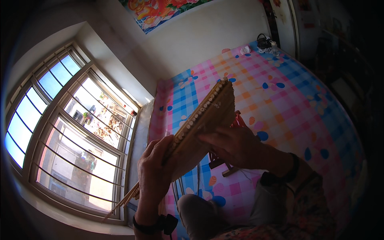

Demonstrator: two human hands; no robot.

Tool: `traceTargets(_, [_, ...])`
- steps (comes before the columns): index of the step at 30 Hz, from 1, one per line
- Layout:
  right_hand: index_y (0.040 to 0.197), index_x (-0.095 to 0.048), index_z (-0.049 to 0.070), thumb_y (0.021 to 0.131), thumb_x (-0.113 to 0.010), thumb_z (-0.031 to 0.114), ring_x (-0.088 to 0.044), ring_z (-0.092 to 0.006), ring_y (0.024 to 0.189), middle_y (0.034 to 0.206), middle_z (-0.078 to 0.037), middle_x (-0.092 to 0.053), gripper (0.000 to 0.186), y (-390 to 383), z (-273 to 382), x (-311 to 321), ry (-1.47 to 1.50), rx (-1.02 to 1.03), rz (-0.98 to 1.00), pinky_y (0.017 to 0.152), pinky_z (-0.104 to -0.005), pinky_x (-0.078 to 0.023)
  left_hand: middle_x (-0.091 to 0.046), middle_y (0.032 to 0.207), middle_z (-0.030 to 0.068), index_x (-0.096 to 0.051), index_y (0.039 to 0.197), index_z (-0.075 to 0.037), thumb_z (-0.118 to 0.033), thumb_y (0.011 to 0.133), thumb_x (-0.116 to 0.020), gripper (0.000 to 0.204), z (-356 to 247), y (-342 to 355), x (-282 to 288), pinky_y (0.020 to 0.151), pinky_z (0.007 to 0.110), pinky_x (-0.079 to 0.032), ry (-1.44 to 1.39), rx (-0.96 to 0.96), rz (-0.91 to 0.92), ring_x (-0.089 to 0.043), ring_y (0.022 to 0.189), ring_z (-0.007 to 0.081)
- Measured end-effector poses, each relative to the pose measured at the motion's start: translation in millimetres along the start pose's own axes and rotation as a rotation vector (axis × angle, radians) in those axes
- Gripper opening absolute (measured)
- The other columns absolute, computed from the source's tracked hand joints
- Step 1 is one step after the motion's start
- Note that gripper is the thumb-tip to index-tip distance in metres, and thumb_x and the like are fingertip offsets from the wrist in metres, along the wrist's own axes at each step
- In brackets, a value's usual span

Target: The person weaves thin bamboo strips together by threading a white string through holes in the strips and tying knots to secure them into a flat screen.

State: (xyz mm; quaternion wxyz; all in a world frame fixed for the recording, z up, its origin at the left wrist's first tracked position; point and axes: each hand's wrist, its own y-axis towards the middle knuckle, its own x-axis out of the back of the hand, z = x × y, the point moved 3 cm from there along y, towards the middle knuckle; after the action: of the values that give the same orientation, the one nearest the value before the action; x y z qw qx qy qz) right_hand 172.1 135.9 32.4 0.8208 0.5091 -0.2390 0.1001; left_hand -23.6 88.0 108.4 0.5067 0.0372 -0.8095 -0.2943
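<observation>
Both hands, left (pixel 154 168) and right (pixel 232 145), clasp woven mat (pixel 208 120); red frame (pixel 239 120) mostly hidden behind.

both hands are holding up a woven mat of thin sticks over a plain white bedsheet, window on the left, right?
Not quite: the bedsheet is not plain white. The head view shows it checked in pink, blue and orange with small shapes. The rest holds: left hand and right hand hold the stick mat, and the window is on the left.

Bright window (pixel 72 132) glare left; dark, perhaps vignetted rim.
</observation>
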Motion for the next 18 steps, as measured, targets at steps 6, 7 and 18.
traceTargets(6, [0.132, -0.051, 0.006, 0.085, -0.056, 0.004, -0.065, -0.0364, 0.087, 0.111, -0.022, -0.059, 0.048, 3.6, 4.0, 3.1, 0.032, -0.010, 0.053, 0.069, -0.0405, -0.057, -0.064, 0.101, 0.0175, -0.061, 0.118, -0.002, -0.007, 0.078, -0.064, 0.041, 2.6, -0.4, 0.6, 0.079, 0.039, -0.052, -0.018, 0.045, 0.013, -0.066, 0.091, 0.0315])
traceTargets(7, [0.132, -0.051, 0.006, 0.085, -0.056, 0.004, -0.065, -0.0364, 0.087, 0.111, -0.022, -0.059, 0.048, 4.2, 4.3, 3.1, 0.032, -0.011, 0.053, 0.069, -0.0405, -0.057, -0.064, 0.101, 0.0175, -0.061, 0.118, -0.002, -0.007, 0.078, -0.064, 0.040, 3.5, -0.1, 0.9, 0.079, 0.039, -0.052, -0.015, 0.036, 0.010, -0.066, 0.091, 0.0314])
traceTargets(18, [0.132, -0.049, 0.004, 0.083, -0.057, 0.004, -0.065, -0.0354, 0.087, 0.110, -0.021, -0.059, 0.050, 8.1, 3.2, 1.9, 0.018, 0.014, 0.084, 0.070, -0.0404, -0.056, -0.064, 0.101, 0.0173, -0.061, 0.119, -0.003, -0.008, 0.081, -0.064, 0.038, 6.3, 1.9, 2.0, 0.079, 0.038, -0.053, -0.003, 0.028, 0.008, -0.067, 0.090, 0.0309])
